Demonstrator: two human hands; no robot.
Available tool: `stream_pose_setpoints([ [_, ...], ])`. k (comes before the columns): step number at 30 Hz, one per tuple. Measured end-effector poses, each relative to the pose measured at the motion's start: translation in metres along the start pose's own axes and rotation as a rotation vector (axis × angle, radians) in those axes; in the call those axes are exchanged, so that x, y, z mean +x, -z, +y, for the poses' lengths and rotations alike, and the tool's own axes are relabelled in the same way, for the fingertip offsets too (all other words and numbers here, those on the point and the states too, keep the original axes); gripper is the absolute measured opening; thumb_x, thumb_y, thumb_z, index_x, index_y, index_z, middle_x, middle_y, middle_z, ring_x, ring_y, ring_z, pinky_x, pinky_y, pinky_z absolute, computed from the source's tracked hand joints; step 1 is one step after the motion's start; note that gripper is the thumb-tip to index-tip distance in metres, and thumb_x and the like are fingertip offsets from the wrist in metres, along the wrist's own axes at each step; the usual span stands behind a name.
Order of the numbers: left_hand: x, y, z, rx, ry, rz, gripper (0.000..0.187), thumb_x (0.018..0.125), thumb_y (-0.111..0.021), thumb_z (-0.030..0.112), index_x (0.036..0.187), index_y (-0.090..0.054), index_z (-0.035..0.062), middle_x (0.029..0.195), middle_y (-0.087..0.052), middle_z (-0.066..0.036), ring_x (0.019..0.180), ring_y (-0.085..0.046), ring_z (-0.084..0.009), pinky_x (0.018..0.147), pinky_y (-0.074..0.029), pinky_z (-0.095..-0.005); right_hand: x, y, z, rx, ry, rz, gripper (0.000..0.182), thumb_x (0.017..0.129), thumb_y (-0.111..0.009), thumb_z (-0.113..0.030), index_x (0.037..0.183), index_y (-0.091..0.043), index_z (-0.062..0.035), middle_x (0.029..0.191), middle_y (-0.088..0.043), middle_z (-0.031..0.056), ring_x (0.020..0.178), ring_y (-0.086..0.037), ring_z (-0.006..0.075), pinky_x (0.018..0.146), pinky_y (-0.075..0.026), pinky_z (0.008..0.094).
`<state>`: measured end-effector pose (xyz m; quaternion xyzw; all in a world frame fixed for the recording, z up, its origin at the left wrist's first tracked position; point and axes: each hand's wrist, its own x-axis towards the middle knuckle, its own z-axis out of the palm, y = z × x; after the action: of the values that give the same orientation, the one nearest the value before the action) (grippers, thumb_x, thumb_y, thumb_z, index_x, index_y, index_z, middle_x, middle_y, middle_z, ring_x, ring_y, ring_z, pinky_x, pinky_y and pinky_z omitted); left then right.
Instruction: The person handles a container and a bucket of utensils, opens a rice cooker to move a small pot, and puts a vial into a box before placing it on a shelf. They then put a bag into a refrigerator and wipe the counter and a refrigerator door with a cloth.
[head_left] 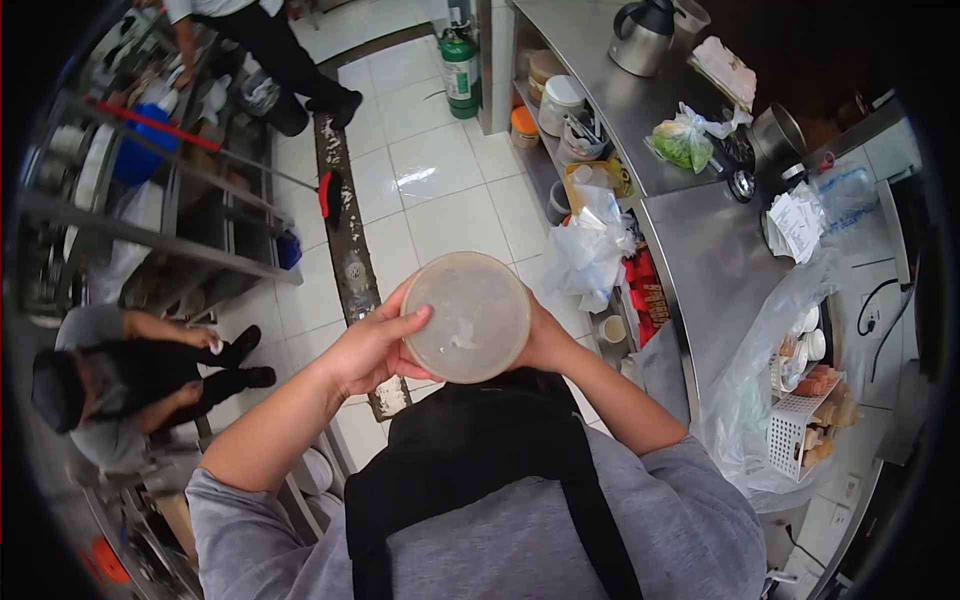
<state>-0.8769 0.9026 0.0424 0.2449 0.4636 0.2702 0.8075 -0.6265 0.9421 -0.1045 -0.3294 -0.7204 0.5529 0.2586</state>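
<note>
A round, cloudy plastic container (pixel 468 318) is held up in front of my chest, its circular top facing me. It looks like a tub with a lid, though I cannot make out what is inside. On its left side my left hand (pixel 375 345) grips it, thumb over the rim and fingers underneath. My right hand (pixel 543 335) holds the opposite side, its fingers mostly hidden behind the container. Below it hangs the black apron (pixel 480 430) over my grey shirt.
A steel counter (pixel 715 240) on the right bears a thermos (pixel 642 38), bagged greens (pixel 684 140) and a white basket (pixel 790 430). Shelves under it hold tubs. One co-worker (pixel 150 375) sits at left; another (pixel 250 40) stands farther off. A floor drain (pixel 355 260) runs ahead.
</note>
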Motion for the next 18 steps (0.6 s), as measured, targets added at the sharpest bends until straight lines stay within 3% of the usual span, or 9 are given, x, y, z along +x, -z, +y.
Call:
stream_pose_setpoints([
  [6, 0.091, 0.044, 0.07, -0.029, -0.012, -0.018, 0.066, 0.095, -0.052, 0.038, 0.15, -0.016, 0.0268, 0.133, -0.048, -0.007, 0.088, -0.069, -0.0244, 0.065, -0.061, -0.0294, 0.086, 0.056, 0.025, -0.024, -0.014, 0.059, 0.129, 0.047, -0.093, -0.025, 0.149, -0.015, -0.0152, 0.149, -0.028, 0.017, 0.138, -0.029, 0.0356, 0.113, -0.028, 0.0446],
  [8, 0.126, 0.059, 0.088, -0.07, -0.012, 0.0, 0.066, 0.096, -0.052, 0.038, 0.15, -0.017, 0.027, 0.132, -0.048, -0.007, 0.086, -0.069, -0.0249, 0.061, -0.061, -0.0275, 0.117, 0.082, 0.035, -0.226, 0.153, 0.144, 0.126, 0.049, -0.092, -0.025, 0.149, -0.017, -0.0162, 0.151, -0.024, 0.0177, 0.14, -0.025, 0.0392, 0.114, -0.026, 0.0472],
  [10, 0.163, 0.078, 0.102, -0.115, -0.037, 0.057, 0.063, 0.097, -0.05, 0.037, 0.15, -0.017, 0.0277, 0.132, -0.049, -0.007, 0.083, -0.069, -0.0253, 0.051, -0.056, -0.0232, 0.144, 0.104, 0.049, -0.22, 0.051, 0.145, 0.124, 0.051, -0.091, -0.027, 0.15, -0.017, -0.0162, 0.153, -0.021, 0.0179, 0.139, -0.022, 0.0429, 0.114, -0.025, 0.0498],
  [12, 0.205, 0.095, 0.119, -0.134, -0.02, 0.038, 0.062, 0.097, -0.049, 0.037, 0.15, -0.017, 0.0283, 0.132, -0.049, -0.006, 0.08, -0.069, -0.0248, 0.049, -0.052, -0.0217, 0.164, 0.137, 0.054, -0.508, -0.118, 0.162, 0.121, 0.053, -0.09, -0.028, 0.15, -0.018, -0.0162, 0.154, -0.019, 0.017, 0.138, -0.023, 0.0456, 0.112, -0.026, 0.0529],
  [15, 0.281, 0.126, 0.125, -0.134, -0.075, 0.075, 0.06, 0.099, -0.047, 0.037, 0.15, -0.016, 0.0291, 0.133, -0.049, -0.005, 0.077, -0.068, -0.0229, 0.053, -0.05, -0.0228, 0.176, 0.207, 0.064, -0.677, -0.049, 0.471, 0.097, 0.06, -0.085, -0.025, 0.143, -0.037, -0.0168, 0.15, -0.03, 0.015, 0.138, -0.028, 0.0403, 0.107, -0.029, 0.0534],
  [18, 0.37, 0.166, 0.125, -0.117, -0.078, 0.028, 0.06, 0.099, -0.046, 0.037, 0.15, -0.016, 0.031, 0.133, -0.049, -0.004, 0.077, -0.068, -0.0217, 0.051, -0.047, -0.0212, 0.173, 0.262, 0.071, -1.061, -0.407, 0.615, 0.086, 0.064, -0.083, -0.023, 0.14, -0.042, -0.0169, 0.149, -0.032, 0.0135, 0.139, -0.027, 0.0374, 0.109, -0.025, 0.0536],
])
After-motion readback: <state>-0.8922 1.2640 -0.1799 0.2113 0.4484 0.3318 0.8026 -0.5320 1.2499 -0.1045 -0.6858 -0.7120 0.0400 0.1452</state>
